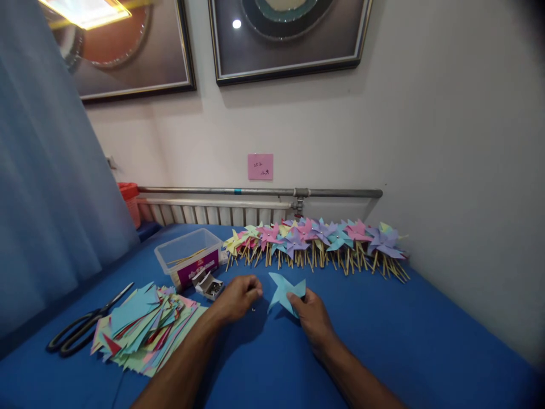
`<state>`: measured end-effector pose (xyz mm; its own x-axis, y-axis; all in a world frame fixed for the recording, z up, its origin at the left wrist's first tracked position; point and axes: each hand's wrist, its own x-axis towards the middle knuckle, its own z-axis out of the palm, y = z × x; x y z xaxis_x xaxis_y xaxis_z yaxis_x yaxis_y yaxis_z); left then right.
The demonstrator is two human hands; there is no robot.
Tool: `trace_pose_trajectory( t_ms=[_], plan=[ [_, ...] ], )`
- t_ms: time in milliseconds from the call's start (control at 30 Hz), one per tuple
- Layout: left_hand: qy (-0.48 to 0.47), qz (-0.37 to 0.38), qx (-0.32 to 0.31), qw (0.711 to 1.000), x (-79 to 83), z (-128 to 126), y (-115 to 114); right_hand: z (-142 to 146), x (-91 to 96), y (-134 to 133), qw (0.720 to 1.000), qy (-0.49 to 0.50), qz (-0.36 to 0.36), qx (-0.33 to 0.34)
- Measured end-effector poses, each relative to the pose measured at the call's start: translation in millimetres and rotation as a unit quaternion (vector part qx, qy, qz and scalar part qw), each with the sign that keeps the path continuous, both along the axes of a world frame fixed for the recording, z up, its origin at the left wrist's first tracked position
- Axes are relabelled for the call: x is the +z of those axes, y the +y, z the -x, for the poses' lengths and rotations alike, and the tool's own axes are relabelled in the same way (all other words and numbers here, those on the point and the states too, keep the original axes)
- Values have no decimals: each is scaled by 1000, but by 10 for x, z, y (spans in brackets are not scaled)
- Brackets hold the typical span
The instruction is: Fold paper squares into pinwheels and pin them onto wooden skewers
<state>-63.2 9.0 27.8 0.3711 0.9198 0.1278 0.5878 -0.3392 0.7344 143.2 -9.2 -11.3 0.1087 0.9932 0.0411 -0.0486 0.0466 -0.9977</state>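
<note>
Right hand (313, 318) — grip pinching pale-blue paper pinwheel (284, 292)
Pointed folds, flat on tabletop (404, 329); left hand (236, 298) grip pressed together.

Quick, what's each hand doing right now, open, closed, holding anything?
Left hand: fingers pinched shut; any contents too small to tell.
Right hand: closed on the blue paper pinwheel.

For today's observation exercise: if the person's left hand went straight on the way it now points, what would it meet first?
Probably the row of coloured paper pinwheels on wooden sticks by the wall. The left hand points up and right, passing just left of the light blue folded paper; depth is unclear.
</note>
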Motion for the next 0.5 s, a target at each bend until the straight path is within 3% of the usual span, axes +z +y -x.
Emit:
trace_pose_trajectory(
  t_ms=[100, 300, 400, 500],
  plan=[
    [-154, 8, 7, 988, -36, -179, -60, -1, -28, 22, 1000, -3, -7, -19],
    [-342, 20, 60, 938, -176, -448, -92, -5, -59, 37, 999, 4, -23, -39],
    [-377, 37, 48, 924, -226, -532, -125, 28, -70, 17, 998, -26, -30, -43],
    [-336, 9, 31, 941, -229, -561, -175, 82, -82, -10, 998, -42, -36, -42]
  ],
)
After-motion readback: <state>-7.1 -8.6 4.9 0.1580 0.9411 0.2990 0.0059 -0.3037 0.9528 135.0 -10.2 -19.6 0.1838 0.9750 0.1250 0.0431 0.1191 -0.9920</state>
